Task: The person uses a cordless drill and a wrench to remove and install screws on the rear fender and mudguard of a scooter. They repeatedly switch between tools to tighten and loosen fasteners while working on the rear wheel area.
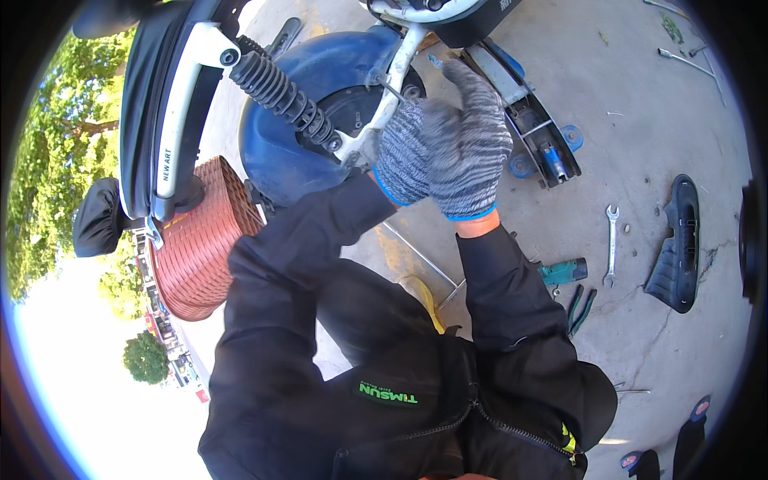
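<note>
Concrete ground (640,136), outdoors, daylight. Blue wheel (268,156) ahead, beyond the hands; white frame arm (406,58) alongside its hub. Left hand (402,156), in striped grey glove, at the frame arm; fingers largely hidden, grip cannot be told. Right hand (472,140), gloved alike, overlaps it, motion-blurred; whether it grasps anything cannot be told. Wrench (611,246) and green-handled pliers (588,308) lie to the right

The grey-and-white striped gloves (474,164) are coarse, matt knit cloth. The white tubular frame arm (409,54) looks like smooth painted metal; the rounded blue-tinted wheel (276,164) is smooth, dully sheened; the reddish-brown basket (196,264) woven; the silver double-ended wrench (612,246) shiny metal; the grey ground (608,336) matt concrete.
</note>
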### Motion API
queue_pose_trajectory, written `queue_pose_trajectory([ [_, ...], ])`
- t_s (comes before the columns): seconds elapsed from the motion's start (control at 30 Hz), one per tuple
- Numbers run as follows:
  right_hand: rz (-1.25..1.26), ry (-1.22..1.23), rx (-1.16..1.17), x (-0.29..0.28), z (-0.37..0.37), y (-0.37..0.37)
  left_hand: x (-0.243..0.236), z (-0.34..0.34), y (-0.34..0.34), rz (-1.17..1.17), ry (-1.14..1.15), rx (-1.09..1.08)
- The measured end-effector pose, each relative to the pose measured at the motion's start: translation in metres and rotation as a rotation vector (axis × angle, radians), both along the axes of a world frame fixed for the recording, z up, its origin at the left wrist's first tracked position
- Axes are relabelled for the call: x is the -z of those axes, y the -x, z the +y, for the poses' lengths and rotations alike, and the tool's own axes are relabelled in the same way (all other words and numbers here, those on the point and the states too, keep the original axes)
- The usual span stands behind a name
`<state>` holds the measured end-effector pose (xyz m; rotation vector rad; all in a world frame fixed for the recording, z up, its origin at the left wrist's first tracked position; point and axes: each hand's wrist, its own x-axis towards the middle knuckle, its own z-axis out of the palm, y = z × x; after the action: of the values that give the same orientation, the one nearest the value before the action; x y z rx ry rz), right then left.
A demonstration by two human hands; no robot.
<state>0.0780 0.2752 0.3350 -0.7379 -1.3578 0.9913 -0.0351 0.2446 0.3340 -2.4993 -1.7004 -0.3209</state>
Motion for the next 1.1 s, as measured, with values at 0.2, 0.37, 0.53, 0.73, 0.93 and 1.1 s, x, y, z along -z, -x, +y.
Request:
queue_pose_trajectory([
  [0.2,-0.197,0.062,0.006,0.036,-0.008,0.0,0.012,0.012,0.027,-0.298,0.399,0.126],
  [0.37,0.713,1.323,-0.246,0.016,0.017,0.001,-0.006,0.081,0.002,0.215,0.822,0.857],
  [0.53,-0.343,0.079,0.11,0.038,0.008,0.004,-0.008,0.028,0.009,-0.078,0.419,0.167],
  [0.73,-0.238,-0.12,0.012,0.016,0.008,-0.004,0.05,0.001,0.027,-0.291,0.407,-0.029],
  [0.93,0.083,0.632,-0.146,0.048,0.011,0.008,-0.02,0.059,0.0,0.105,0.927,0.263],
  [1.1,0.424,1.07,-0.274,0.039,0.012,0.019,-0.004,0.059,0.02,-0.179,0.806,0.489],
])
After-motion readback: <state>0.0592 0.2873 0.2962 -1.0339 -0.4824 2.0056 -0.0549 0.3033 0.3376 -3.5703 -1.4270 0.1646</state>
